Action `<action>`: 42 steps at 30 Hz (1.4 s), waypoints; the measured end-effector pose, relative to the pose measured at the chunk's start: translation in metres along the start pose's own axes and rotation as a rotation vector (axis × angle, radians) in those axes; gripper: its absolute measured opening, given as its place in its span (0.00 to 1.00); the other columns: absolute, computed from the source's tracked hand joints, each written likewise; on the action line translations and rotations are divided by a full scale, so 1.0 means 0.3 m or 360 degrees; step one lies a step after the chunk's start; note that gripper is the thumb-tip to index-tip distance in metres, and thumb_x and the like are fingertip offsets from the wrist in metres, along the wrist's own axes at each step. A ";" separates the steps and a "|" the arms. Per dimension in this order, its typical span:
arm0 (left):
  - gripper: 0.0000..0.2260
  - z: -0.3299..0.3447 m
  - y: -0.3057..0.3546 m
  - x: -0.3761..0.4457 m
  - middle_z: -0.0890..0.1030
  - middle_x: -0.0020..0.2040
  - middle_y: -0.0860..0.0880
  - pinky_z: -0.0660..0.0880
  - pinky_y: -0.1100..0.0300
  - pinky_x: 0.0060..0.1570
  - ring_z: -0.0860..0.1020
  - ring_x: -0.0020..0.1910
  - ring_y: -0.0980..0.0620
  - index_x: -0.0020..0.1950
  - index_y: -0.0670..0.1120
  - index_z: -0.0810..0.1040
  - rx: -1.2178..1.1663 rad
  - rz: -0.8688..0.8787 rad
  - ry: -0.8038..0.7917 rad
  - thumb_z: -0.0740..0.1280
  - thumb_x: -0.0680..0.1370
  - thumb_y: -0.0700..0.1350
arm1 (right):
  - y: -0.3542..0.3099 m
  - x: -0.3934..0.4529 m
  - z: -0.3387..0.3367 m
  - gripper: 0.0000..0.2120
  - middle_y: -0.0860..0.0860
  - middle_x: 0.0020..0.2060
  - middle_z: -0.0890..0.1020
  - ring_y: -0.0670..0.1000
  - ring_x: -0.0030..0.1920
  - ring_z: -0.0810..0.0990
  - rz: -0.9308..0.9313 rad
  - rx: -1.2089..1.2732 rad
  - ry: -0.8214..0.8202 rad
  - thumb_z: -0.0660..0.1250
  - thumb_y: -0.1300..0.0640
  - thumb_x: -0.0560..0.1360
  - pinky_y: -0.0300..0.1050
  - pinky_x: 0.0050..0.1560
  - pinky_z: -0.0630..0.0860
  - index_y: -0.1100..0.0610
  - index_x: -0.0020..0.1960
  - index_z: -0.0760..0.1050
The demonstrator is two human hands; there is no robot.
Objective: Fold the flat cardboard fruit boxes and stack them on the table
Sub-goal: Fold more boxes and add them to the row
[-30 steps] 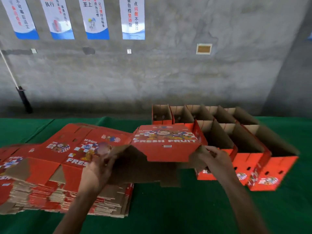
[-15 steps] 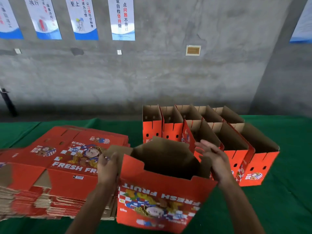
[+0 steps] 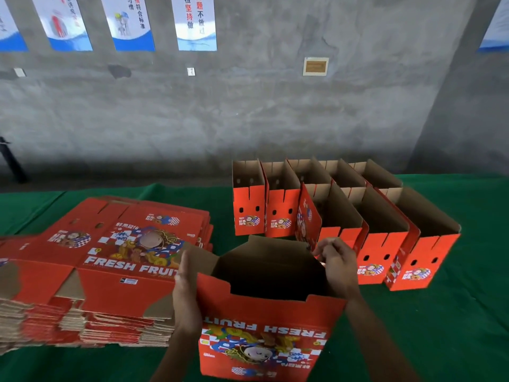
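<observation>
A red "FRESH FRUIT" cardboard box (image 3: pixel 261 337) stands opened up in front of me, print upside down, its brown inside showing. My left hand (image 3: pixel 185 293) lies flat against the box's left side with straight fingers. My right hand (image 3: pixel 337 260) pinches the top of the box's right end flap. A thick pile of flat red boxes (image 3: pixel 110 260) lies on the left of the green table (image 3: pixel 440 326). Several folded boxes (image 3: pixel 358 216) stand in two rows at the back right.
A grey concrete wall (image 3: pixel 248 111) with hanging posters (image 3: pixel 197 23) rises behind the table. A dark pole (image 3: pixel 12 161) leans at the far left. Green cloth shows to the right of the held box and in front of the flat pile.
The box has gone from a flat sheet lifted off the pile to an opened shape standing near me. Both hands moved to its two ends, and the view dropped slightly.
</observation>
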State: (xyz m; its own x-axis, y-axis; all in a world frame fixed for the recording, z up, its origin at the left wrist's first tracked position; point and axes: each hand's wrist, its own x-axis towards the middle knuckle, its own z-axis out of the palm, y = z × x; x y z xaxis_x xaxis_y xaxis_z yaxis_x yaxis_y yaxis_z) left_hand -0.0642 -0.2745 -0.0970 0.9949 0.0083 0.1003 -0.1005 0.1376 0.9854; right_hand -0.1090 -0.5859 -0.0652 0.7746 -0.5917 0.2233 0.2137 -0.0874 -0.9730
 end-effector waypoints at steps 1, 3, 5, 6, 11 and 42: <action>0.43 -0.006 -0.003 -0.006 0.65 0.80 0.59 0.62 0.57 0.77 0.63 0.78 0.59 0.81 0.62 0.60 0.0170 0.0100 -0.0019 0.57 0.70 0.81 | -0.004 0.004 0.002 0.11 0.53 0.38 0.82 0.48 0.40 0.79 0.0029 -0.0019 -0.0016 0.60 0.59 0.77 0.48 0.47 0.74 0.56 0.40 0.78; 0.45 -0.011 -0.010 -0.006 0.62 0.79 0.65 0.67 0.64 0.72 0.64 0.76 0.64 0.82 0.63 0.55 0.0392 0.0140 -0.0024 0.70 0.70 0.73 | -0.020 0.016 0.007 0.14 0.55 0.39 0.84 0.51 0.41 0.81 0.0127 0.0021 -0.0040 0.59 0.64 0.80 0.50 0.49 0.77 0.57 0.42 0.81; 0.46 -0.018 -0.026 0.004 0.62 0.81 0.57 0.70 0.52 0.73 0.65 0.77 0.55 0.83 0.58 0.53 0.0550 0.0046 0.0064 0.77 0.73 0.59 | -0.040 0.024 -0.004 0.15 0.58 0.38 0.84 0.53 0.40 0.81 0.0185 0.0127 -0.0121 0.59 0.68 0.81 0.51 0.49 0.76 0.60 0.45 0.83; 0.46 -0.017 -0.035 0.016 0.63 0.81 0.52 0.69 0.47 0.73 0.66 0.78 0.50 0.84 0.55 0.52 0.0630 0.0016 0.0112 0.77 0.74 0.54 | -0.051 0.026 -0.016 0.14 0.59 0.38 0.83 0.53 0.40 0.81 0.0184 0.0167 -0.0176 0.59 0.68 0.81 0.52 0.50 0.75 0.61 0.47 0.83; 0.44 0.006 -0.058 0.059 0.61 0.82 0.45 0.65 0.40 0.75 0.62 0.79 0.43 0.84 0.52 0.49 0.0838 -0.0039 0.0054 0.74 0.77 0.42 | -0.071 -0.015 -0.046 0.13 0.58 0.45 0.87 0.56 0.47 0.84 0.0142 0.0012 -0.0474 0.63 0.57 0.83 0.51 0.54 0.76 0.58 0.50 0.86; 0.24 0.072 -0.049 0.075 0.74 0.74 0.57 0.68 0.61 0.69 0.64 0.75 0.63 0.69 0.57 0.79 0.1679 0.0731 -0.0577 0.50 0.84 0.62 | 0.094 -0.047 0.122 0.37 0.48 0.69 0.72 0.51 0.71 0.69 -0.0309 -0.2163 -0.0741 0.63 0.29 0.76 0.53 0.76 0.60 0.48 0.77 0.63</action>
State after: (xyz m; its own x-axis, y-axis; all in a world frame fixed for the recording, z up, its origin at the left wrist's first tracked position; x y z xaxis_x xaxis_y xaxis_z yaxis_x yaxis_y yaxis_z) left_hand -0.0406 -0.2977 -0.1063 0.8228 -0.4574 0.3373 -0.5679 -0.6838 0.4582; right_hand -0.0920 -0.5506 -0.0935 0.9758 -0.1964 0.0967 -0.1783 -0.9693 -0.1693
